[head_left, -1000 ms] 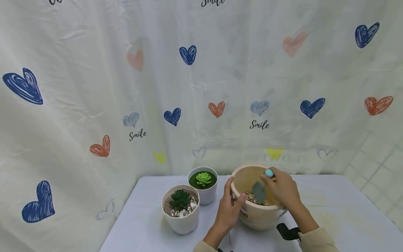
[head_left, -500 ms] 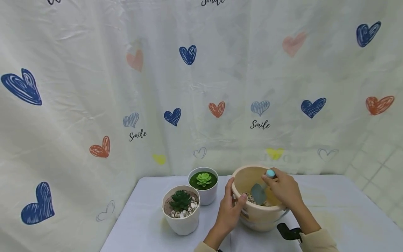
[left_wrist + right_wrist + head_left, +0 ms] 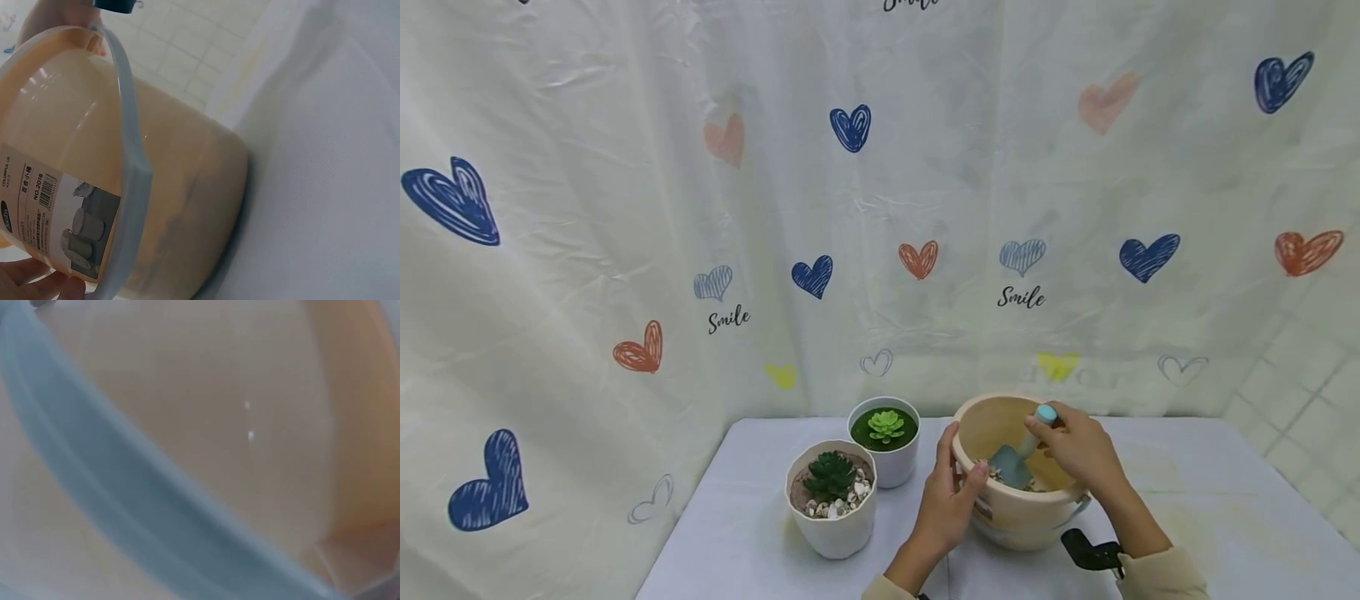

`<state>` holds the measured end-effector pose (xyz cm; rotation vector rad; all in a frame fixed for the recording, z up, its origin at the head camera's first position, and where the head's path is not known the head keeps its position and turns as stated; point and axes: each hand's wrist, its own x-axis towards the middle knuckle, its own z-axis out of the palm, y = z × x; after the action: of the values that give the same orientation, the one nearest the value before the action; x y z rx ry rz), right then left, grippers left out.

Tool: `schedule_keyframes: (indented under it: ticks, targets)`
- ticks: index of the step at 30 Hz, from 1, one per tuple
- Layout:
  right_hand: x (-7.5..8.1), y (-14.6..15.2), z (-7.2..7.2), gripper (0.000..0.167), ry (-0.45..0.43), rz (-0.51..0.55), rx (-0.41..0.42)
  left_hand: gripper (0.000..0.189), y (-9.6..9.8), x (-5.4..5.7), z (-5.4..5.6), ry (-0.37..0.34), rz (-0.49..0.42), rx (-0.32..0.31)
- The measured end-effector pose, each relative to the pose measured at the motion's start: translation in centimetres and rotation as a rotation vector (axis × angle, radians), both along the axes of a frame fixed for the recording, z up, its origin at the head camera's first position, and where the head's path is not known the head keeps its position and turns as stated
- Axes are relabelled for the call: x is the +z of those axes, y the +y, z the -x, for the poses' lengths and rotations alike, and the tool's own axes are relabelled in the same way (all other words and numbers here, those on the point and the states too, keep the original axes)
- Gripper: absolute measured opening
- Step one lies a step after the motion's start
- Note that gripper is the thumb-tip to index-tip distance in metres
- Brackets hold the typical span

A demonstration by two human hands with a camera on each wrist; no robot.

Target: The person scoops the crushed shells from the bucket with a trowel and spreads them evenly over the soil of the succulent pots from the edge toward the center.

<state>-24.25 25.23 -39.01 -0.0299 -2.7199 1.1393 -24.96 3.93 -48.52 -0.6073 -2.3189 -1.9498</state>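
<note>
A cream plastic bucket (image 3: 1021,523) stands on the table, with small pebbles (image 3: 1037,487) at its bottom. My left hand (image 3: 946,500) grips the bucket's left rim, thumb on the near side; in the left wrist view its fingertips (image 3: 72,289) press beside the printed label (image 3: 47,206). My right hand (image 3: 1081,454) reaches over the right rim and holds a small shovel by its pale handle with a light-blue end (image 3: 1045,413). The shovel's grey-blue blade (image 3: 1011,468) lies low among the pebbles. A grey-blue bail handle (image 3: 144,481) hangs down the bucket's outside.
Left of the bucket stands a white faceted pot (image 3: 835,535) with a dark green succulent and pale stones. Behind it is a round white pot (image 3: 897,468) with a bright green succulent. A white cloth (image 3: 730,533) covers the table; a heart-printed curtain (image 3: 955,192) hangs behind.
The shovel blade has tipped down and slightly left, onto the pebbles, and more of its pale handle shows. My left hand keeps its grip on the rim; both potted plants stay put.
</note>
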Motion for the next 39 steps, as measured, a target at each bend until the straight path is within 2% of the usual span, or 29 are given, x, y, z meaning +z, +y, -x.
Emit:
schedule_keyframes:
  ticks: [8, 14, 31, 39]
  targets:
    - [0.3, 0.3, 0.1, 0.045, -0.058, 0.098, 0.047, 0.068, -0.1, -0.2, 0.0, 0.025, 0.014, 0.002]
    - [0.8, 0.2, -0.1, 0.045, -0.088, 0.144, 0.063, 0.068, -0.2, -0.2, 0.0, 0.009, 0.02, 0.002]
    - [0.9, 1.1, 0.3, 0.043, -0.097, 0.3, 0.084, 0.068, -0.1, -0.1, 0.0, 0.024, 0.026, 0.006]
    - [0.9, 1.3, 0.3, 0.048, -0.091, 0.351, 0.056, 0.068, -0.2, -0.3, 0.0, 0.029, 0.023, 0.002]
